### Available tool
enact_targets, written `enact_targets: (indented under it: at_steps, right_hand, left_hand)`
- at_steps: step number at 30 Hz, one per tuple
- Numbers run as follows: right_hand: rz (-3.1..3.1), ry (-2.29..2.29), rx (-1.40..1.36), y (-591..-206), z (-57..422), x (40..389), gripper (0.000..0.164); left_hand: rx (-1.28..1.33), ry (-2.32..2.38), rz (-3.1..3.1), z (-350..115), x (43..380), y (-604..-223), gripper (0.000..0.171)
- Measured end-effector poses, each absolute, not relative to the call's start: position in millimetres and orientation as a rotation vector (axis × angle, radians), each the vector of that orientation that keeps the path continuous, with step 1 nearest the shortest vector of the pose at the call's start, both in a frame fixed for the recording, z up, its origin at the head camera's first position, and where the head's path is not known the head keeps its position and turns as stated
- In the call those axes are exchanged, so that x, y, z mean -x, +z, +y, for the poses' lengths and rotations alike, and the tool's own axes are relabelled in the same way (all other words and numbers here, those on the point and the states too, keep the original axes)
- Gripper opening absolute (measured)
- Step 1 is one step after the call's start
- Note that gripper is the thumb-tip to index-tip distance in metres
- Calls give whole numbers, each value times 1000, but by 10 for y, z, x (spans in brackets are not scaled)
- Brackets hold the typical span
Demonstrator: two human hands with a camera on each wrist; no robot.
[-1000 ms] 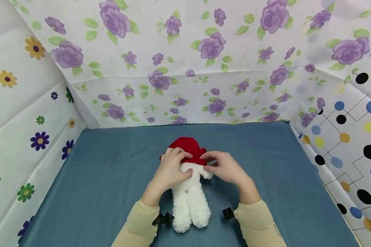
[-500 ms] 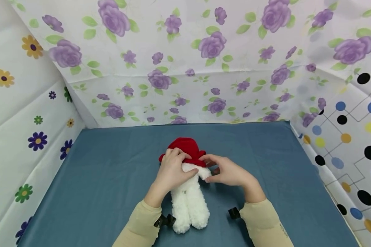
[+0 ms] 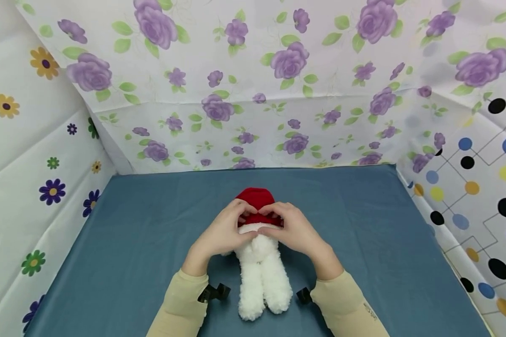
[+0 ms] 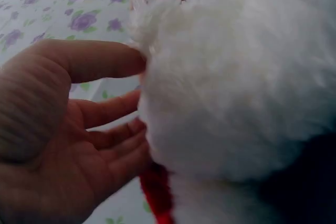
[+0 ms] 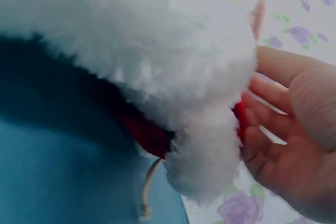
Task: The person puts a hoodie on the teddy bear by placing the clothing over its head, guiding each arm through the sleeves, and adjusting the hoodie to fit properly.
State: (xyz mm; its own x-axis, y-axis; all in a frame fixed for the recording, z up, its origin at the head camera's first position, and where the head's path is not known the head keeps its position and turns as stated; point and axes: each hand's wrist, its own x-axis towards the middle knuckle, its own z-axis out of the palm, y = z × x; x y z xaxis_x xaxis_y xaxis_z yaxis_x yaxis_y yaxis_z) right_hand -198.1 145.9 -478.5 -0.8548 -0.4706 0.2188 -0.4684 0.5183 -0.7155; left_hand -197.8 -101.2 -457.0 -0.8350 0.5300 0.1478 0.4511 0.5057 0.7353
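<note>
A fluffy white plush toy lies on the blue cloth, its legs stretched toward the person. A red hat covers its head end. My left hand holds the left side of the head, thumb on the white fur and fingers on the hat. On the right, my right hand grips the other side the same way, and the fingertips of both hands nearly meet. In the left wrist view, the thumb presses against white fur. A thin cord hangs below the red fabric in the right wrist view.
Blue cloth covers the table around the toy. A purple-flowered sheet rises at the back, a flower-print sheet on the left and a dotted sheet on the right. Beige sleeves carry black wrist mounts.
The right hand has moved left along the hat, and the left hand has shifted to its left side. The toy's lower part has shifted slightly right; its right arm is now covered.
</note>
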Motion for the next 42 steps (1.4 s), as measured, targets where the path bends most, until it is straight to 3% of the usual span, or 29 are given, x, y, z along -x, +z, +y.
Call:
enact_targets:
  at_steps: [8,16,21,25,29,35,37,40,42]
  right_hand:
    - [2650,-1067,862,-4754,1464,1950,63]
    - [2826,-876,660,-4673,1383,1909,53]
    - [2930,-763,620,-4709,1365,1920,43]
    - [2949,-728,651,-4775,1376,1944,36]
    - [2913,-762,693,-4853,1384,1969,43]
    - [2941,-821,752,-4963,1375,2029,44]
    - [2892,-901,728,-4980,1407,2050,42]
    - [2725,-1047,711,-4974,1504,2075,36]
    - [2618,-1085,716,-4962,1571,2081,33]
  left_hand:
    - [-642,1019,2617,-1151,1961,-4498,60]
    - [-570,926,2604,-1172,1972,-4495,69]
    - [-517,861,2689,-1104,1984,-4554,61]
    - [-522,878,2748,-1026,1992,-4637,42]
    - [-547,901,2795,-961,1993,-4738,19]
    - [-702,913,2976,-884,2046,-4836,45]
    - [-776,957,2955,-932,2065,-4826,42]
    - [-839,1003,2811,-1100,2076,-4783,20]
    - [-842,984,2723,-1211,2073,-4758,28]
